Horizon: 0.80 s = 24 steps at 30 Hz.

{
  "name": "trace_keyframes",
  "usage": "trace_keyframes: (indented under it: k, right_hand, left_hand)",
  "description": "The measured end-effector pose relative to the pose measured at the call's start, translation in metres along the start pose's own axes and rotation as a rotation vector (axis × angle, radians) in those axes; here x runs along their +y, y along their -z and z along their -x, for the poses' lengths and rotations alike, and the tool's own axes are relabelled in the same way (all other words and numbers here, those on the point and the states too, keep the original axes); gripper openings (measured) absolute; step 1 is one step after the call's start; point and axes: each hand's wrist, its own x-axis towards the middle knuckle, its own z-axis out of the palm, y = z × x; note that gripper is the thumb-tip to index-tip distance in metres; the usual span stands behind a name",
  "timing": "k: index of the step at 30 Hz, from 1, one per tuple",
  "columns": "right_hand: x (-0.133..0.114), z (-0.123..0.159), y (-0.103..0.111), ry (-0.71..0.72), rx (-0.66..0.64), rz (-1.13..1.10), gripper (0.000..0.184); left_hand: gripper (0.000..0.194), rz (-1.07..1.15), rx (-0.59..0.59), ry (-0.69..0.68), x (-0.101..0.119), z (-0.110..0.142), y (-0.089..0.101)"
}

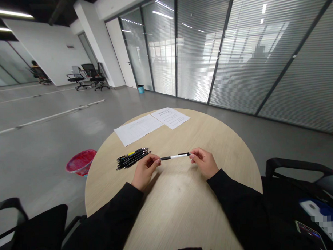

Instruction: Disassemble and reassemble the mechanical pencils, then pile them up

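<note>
Head view showed the black-and-white pen nearly sideways below mid-frame, left hand pinching one end, right hand the other.

The pen looks smooth plastic, the table matt wood.

pen | white, black-gripped (clip black too) | nearly level | spanning left hand to right hand
</note>
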Motion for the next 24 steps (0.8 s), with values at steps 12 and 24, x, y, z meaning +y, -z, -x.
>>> trace_keyframes:
  k: [12,24]
  right_hand:
    - [0.0021,-0.0002,0.0003,0.003,-0.001,0.026,0.018]
    - [0.0033,0.0002,0.0008,0.013,-0.003,0.040,0.023]
  left_hand:
    - [0.019,0.005,-0.010,0.005,0.0030,0.0000,-0.0008]
    - [0.019,0.014,-0.002,0.015,0.0059,0.0009,-0.0019]
